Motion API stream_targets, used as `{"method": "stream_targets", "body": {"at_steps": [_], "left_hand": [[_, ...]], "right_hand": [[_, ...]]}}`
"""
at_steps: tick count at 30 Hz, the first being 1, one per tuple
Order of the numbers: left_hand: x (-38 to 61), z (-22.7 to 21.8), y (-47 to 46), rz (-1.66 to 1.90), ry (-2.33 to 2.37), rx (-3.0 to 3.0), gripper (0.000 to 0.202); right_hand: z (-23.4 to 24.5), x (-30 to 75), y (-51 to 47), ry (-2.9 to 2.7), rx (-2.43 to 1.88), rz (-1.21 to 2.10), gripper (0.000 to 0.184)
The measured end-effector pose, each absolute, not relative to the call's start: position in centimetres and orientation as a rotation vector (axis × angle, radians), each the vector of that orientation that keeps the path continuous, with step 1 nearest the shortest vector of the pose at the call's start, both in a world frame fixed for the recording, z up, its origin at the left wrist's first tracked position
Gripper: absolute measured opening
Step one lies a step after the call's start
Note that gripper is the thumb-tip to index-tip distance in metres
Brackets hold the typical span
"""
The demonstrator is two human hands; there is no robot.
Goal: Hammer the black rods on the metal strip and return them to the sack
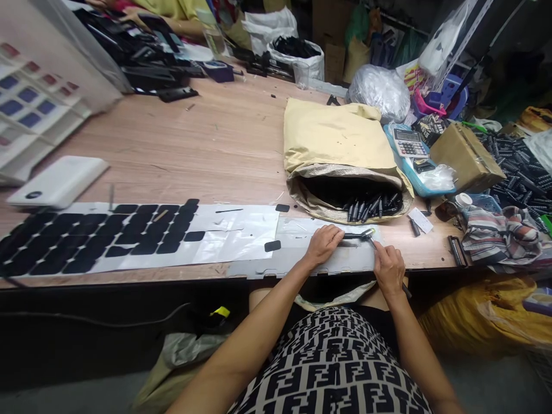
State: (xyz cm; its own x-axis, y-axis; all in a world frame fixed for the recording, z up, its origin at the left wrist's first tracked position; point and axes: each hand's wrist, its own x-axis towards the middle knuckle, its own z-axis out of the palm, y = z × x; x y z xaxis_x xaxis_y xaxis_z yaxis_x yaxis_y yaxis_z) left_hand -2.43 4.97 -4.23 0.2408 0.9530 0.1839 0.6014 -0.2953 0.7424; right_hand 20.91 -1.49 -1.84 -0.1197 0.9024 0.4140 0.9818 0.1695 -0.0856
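Observation:
My left hand is closed on a slim black rod-shaped piece, which points right over a grey-white board at the table's front edge. A small pale, yellowish spot shows at the rod's right end. My right hand is closed around a thin tool, whose dark handle end sticks out below the palm. Its light, metallic-looking tip meets the rod's end; the exact kind is too small to tell. Just behind my hands, an open cloth sack lies on its side, with several black pen-like pieces at its mouth.
Black rounded patches lie in rows on a white sheet to the left. A white box-shaped device sits behind them. A calculator, a carton and a striped cloth are at right. Another person's arm shows far left.

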Motion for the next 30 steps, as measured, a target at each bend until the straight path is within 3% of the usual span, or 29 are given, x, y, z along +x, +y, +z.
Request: {"method": "stream_targets", "body": {"at_steps": [20, 24, 30], "left_hand": [[-3.0, -3.6, 4.4, 1.106, 1.333, 1.482, 0.059], [-3.4, -2.7, 4.4, 1.056, 1.275, 1.589, 0.056], [-4.6, -1.9, 0.8, 0.869, 1.085, 1.971, 0.032]], "right_hand": [[-2.4, 20.0, -1.8, -2.063, -1.848, -0.373, 0.039], [-2.4, 20.0, -1.7, -2.080, -1.882, -0.300, 0.040], [-2.2, 19.8, -1.7, -2.098, -1.872, -0.359, 0.039]]}}
